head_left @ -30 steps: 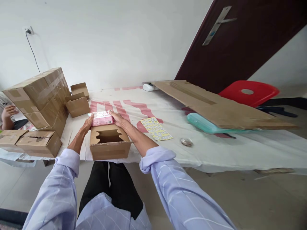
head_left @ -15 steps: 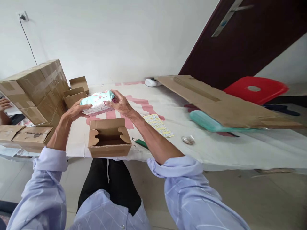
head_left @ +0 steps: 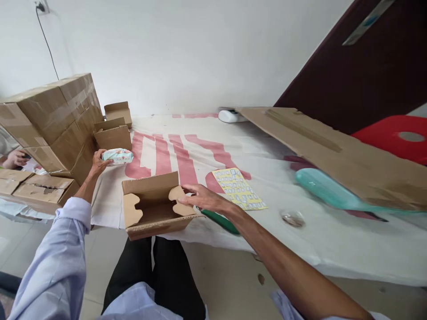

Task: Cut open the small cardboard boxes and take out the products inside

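My left hand [head_left: 98, 162] is closed on one end of a soft plastic pack [head_left: 118, 156], mint and white with pink print. The pack is at the left of the table, just in front of the open cartons. My right hand [head_left: 202, 198] reaches to an open cardboard box [head_left: 156, 229] at the table's front edge. Its fingers are closed on the box's right side flap; the thumb side is partly hidden. The box's inside looks bare, and its back flap stands up. A green utility knife [head_left: 220, 221] lies just beyond the right wrist, partly behind the forearm.
Stacked taped cartons [head_left: 50, 124] and two open cartons [head_left: 113, 137] stand at the left. A yellow sticker sheet [head_left: 238, 189], a small clear bag [head_left: 292, 218] and a large cardboard sheet [head_left: 327, 151] over a green stool [head_left: 323, 189] are at right. Another person's hand [head_left: 16, 158] shows far left.
My left hand has carried the pack left and down beside the cartons. My right hand has let go of it and come down onto the box flap. The view has shifted.
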Motion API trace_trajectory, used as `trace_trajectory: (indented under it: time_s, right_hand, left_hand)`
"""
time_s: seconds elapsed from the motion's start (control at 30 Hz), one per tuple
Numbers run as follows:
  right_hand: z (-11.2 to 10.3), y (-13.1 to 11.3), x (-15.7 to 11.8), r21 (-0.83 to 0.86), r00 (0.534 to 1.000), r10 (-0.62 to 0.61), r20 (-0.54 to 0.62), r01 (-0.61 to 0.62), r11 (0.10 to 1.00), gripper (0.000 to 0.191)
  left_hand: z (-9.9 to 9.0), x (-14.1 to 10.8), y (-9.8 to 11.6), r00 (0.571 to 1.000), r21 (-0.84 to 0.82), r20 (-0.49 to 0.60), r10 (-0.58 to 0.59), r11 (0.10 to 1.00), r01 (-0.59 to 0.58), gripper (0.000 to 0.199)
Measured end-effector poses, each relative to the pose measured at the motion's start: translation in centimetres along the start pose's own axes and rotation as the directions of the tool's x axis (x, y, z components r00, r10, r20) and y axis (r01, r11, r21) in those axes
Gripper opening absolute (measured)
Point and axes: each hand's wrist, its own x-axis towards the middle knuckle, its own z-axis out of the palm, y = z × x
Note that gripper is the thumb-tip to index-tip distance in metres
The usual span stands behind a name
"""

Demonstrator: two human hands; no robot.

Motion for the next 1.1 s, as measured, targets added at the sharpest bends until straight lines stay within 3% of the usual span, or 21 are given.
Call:
trace_trajectory:
  time_s: [0.17,0.27,0.37,0.47,0.5,0.57,0.63,0.7,0.8,0.9,0.97,1.1]
  right_hand:
    - [2.6,-0.6,2.2,0.0,0.996,-0.032,-0.08,0.032,0.999,0.027]
    - [2.8,-0.6,4.4,-0.042,0.985,-0.063,-0.163,0.057,0.997,0.022]
    - [2.8,-0.9,7.6,-0.037,0.969,-0.056,-0.242,0.048,0.998,0.018]
    - [3.7,-1.9,12.1,0.003,0.946,-0.026,-0.323,0.028,1.0,0.016]
    - [4.2,-2.4,13.6,0.017,0.942,-0.019,-0.336,0.026,1.0,0.018]
    - [5.6,-3.4,16.2,0.047,0.948,-0.019,-0.317,0.035,0.998,0.021]
    - [7.0,-4.3,17.5,0.075,0.964,-0.042,-0.262,0.064,0.995,0.025]
    - [8.1,-4.9,17.3,0.085,0.97,-0.082,-0.229,0.104,0.991,0.031]
    - [8.2,-4.4,14.4,0.03,0.943,-0.199,-0.265,0.215,0.976,0.044]
    - [6.7,-2.2,9.2,-0.06,0.908,-0.272,-0.319,0.267,0.962,0.054]
    - [5.1,0.0,5.3,-0.138,0.885,-0.271,-0.379,0.236,0.962,0.054]
    - [1.4,5.7,-2.0,-0.303,0.83,-0.213,-0.516,0.056,0.951,0.052]
  left_hand:
    - [1.2,3.1,-0.1,0.996,0.005,-0.088,0.006,1.0,-0.005,0.041]
    - [0.4,2.0,1.2,0.989,-0.003,-0.146,0.026,1.0,-0.027,0.041]
    - [-2.4,-3.4,3.7,0.967,-0.005,-0.239,0.091,0.995,-0.095,0.038]
    - [-4.6,-12.2,6.4,0.904,0.044,-0.39,0.175,0.984,-0.172,0.021]
    - [-4.6,-15.1,7.1,0.908,0.057,-0.378,0.183,0.983,-0.174,0.018]
    - [-3.2,-19.6,7.6,0.97,0.075,-0.188,0.156,0.987,-0.144,0.02]
    - [-0.6,-21.6,7.1,0.995,0.096,0.007,0.1,0.99,-0.1,0.022]
    - [2.2,-21.0,5.6,0.99,0.168,0.132,-0.052,0.985,0.029,0.023]
    - [5.1,-17.3,2.8,0.971,0.245,0.106,-0.213,0.952,0.182,0.027]
    - [6.7,-13.2,0.8,0.951,0.263,0.041,-0.306,0.922,0.285,0.032]
    - [7.4,-10.7,0.0,0.946,0.253,0.015,-0.325,0.916,0.311,0.034]
    - [8.4,-5.7,-0.9,0.958,0.214,0.038,-0.285,0.939,0.27,0.034]
